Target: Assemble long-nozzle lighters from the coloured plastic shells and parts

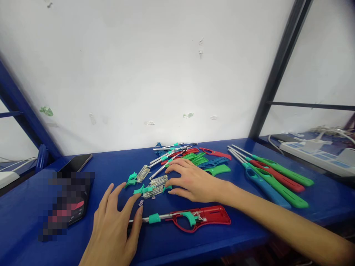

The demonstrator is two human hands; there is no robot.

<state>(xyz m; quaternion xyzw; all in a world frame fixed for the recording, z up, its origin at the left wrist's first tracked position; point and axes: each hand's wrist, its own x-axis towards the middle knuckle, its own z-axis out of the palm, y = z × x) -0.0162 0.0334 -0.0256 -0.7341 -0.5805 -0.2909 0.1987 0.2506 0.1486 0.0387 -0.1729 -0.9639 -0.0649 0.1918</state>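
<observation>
My left hand (115, 225) lies flat on the blue table (33, 229) with its fingers spread, holding nothing. Its fingertips touch the metal rod of a half-open red lighter shell (206, 218) with a teal trigger. My right hand (194, 181) reaches in from the right, fingers stretched out over several small clear valve parts with teal tips (152, 186). It holds nothing that I can see. Behind it lies a loose heap of metal tubes and red, green and blue shells (188, 155).
Several finished long lighters (273, 175) in green, red and blue lie in a row at the right. A phone (79, 162) and a blurred dark item (68, 203) sit at the left. A white power strip (313, 155) rests on the adjoining bench. A white wall stands behind.
</observation>
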